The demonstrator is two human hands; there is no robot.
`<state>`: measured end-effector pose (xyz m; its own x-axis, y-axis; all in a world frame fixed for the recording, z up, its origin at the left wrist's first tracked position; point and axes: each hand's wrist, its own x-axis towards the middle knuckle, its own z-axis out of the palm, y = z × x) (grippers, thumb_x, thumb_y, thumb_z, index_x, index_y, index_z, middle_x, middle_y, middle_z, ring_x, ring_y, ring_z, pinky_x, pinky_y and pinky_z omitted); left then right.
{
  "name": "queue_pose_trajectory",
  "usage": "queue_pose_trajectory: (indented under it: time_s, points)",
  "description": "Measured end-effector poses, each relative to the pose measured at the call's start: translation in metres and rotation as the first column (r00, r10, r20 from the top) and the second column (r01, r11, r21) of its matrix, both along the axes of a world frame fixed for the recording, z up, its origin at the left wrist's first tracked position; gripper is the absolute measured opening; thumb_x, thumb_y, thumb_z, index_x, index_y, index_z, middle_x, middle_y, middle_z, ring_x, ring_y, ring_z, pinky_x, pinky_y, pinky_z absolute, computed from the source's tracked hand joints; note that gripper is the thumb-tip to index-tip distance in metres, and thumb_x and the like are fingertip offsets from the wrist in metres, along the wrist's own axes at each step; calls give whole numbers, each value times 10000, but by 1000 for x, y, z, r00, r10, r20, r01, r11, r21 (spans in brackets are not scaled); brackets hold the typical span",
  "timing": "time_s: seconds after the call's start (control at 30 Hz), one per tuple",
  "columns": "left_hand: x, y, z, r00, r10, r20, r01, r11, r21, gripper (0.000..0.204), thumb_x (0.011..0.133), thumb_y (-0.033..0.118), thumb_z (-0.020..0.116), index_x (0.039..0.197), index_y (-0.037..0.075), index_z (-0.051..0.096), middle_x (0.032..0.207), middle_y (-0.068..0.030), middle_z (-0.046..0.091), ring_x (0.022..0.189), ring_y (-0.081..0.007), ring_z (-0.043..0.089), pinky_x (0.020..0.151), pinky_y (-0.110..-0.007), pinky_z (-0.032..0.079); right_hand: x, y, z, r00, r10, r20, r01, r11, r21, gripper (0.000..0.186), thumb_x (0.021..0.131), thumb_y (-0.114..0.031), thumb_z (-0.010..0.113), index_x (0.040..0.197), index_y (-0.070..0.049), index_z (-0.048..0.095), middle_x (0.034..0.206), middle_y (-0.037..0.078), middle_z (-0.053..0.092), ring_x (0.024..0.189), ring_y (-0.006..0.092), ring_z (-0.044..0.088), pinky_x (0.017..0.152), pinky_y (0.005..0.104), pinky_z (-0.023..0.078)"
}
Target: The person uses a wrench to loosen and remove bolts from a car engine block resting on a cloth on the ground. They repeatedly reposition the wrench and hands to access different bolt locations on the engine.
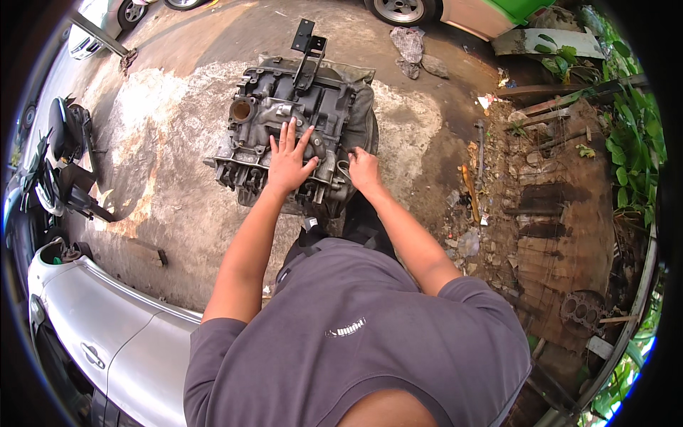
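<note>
A dark, greasy engine assembly (316,107) lies on the ground in front of me, with a black metal bracket (307,46) standing up at its far end. My left hand (288,160) rests on its upper middle, fingers spread out. My right hand (363,167) is at the engine's right side, fingers curled together beside a small metal loop (343,171); what they grip is too small to make out. A round, rusty-rimmed opening (242,110) shows at the engine's upper left.
A silver car (128,320) is close at lower left, parked motorbikes (71,156) at left. A car wheel (398,8) and a crumpled cloth (407,46) lie beyond the engine. Weathered boards (555,192), debris, a metal gasket (582,309) and plants (622,164) line the right side.
</note>
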<state>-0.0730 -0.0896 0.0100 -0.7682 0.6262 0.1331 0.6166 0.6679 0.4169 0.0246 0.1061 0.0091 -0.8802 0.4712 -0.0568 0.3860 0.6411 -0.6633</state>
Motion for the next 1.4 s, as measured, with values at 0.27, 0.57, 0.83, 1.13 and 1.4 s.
queue_pose_trajectory:
  time_s: [0.27,0.57,0.83,1.13,1.4]
  points:
    - [0,1,-1,1000,1,0,-1,1000,4,826,858,449,640,1571,289,255,1652,-166,85,1518,-378,98,1174,-625,127,-11,-23,-3,998,27,56,-28,999,27,212,958,-167,535,1039,13,613,929,281,666,906,473,636,792,530,503]
    - [-1,1,0,1000,7,1,-7,1000,-28,843,859,457,639,1578,292,230,1654,-160,78,1519,-376,95,1170,-631,135,-48,-11,3,997,-56,51,57,998,-31,205,904,-123,566,1067,-4,535,920,272,669,929,468,636,797,534,494]
    - [0,1,2,1000,6,17,-7,1000,7,826,843,411,663,1563,290,278,1643,-186,103,1512,-399,98,1175,-624,123,-79,17,2,989,-36,146,45,997,-60,307,886,-167,567,1114,25,492,982,306,664,968,478,640,858,536,506]
    - [-1,2,3,1000,8,27,-8,1000,-6,820,846,405,664,1561,277,284,1637,-199,108,1507,-412,101,1178,-621,120,-121,56,-14,969,57,239,-56,998,-12,364,897,-178,577,1182,38,511,1055,313,658,1032,462,635,900,518,506]
    - [-1,3,2,999,11,39,-10,1000,-20,814,839,401,675,1552,261,309,1636,-207,107,1506,-420,96,1184,-613,106,-140,87,-45,936,240,259,-236,971,-48,350,921,-180,540,1191,42,511,1054,316,655,1027,464,626,903,514,498]
